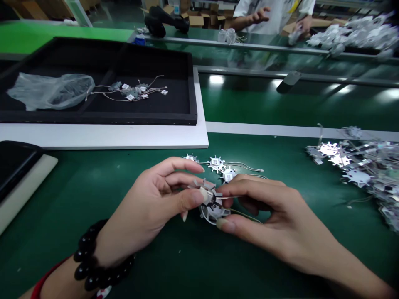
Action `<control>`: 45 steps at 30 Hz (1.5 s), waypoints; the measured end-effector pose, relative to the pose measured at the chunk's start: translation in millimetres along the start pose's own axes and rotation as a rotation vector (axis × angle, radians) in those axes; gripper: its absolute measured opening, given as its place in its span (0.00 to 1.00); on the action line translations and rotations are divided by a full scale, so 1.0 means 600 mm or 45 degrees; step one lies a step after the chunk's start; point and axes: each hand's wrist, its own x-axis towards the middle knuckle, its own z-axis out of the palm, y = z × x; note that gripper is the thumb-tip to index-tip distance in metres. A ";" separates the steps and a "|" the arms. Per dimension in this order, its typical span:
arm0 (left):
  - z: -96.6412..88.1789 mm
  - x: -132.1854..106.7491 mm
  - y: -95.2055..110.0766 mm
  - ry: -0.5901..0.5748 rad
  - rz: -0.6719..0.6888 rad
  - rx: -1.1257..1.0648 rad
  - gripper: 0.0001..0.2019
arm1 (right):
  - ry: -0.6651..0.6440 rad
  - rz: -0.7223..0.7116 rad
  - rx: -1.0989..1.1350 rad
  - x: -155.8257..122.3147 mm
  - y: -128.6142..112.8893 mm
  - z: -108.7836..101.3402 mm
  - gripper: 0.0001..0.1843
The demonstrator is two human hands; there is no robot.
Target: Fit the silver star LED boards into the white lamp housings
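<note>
My left hand [165, 195] pinches a small spoked metal plate [207, 193] with a white block on it, thumb on top. Just under that plate is a round white ring-shaped part [213, 214], partly hidden. My right hand [264, 211] closes in from the other side, its index finger at the plate and wires and its thumb at the ring's edge. Thin wires [246, 215] run from the parts beneath the right palm. Behind my fingers, several similar spoked plates [216, 163] with white labels and wires lie on the green table [149, 265].
A heap of spoked plates [374, 170] lies at right. A black tray [124, 118] at left holds a plastic bag [51, 91] and wired pieces [137, 92]. Across the bench a person [271, 16] works near a white pile [358, 35]. A dark device [18, 170] sits at far left.
</note>
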 end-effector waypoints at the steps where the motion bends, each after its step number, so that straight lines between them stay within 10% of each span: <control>1: 0.003 -0.001 0.000 0.025 0.025 0.034 0.10 | 0.012 -0.012 0.009 0.000 0.001 0.001 0.06; 14: 0.003 -0.016 -0.027 -0.066 0.767 1.336 0.19 | -0.164 0.456 0.094 0.005 0.007 -0.029 0.10; 26: -0.018 -0.009 -0.024 -0.412 0.563 1.597 0.16 | -0.501 0.707 0.078 0.007 0.028 -0.037 0.15; 45: -0.015 0.002 -0.030 -0.334 0.421 1.444 0.13 | -0.538 0.698 -0.001 0.017 0.030 -0.042 0.19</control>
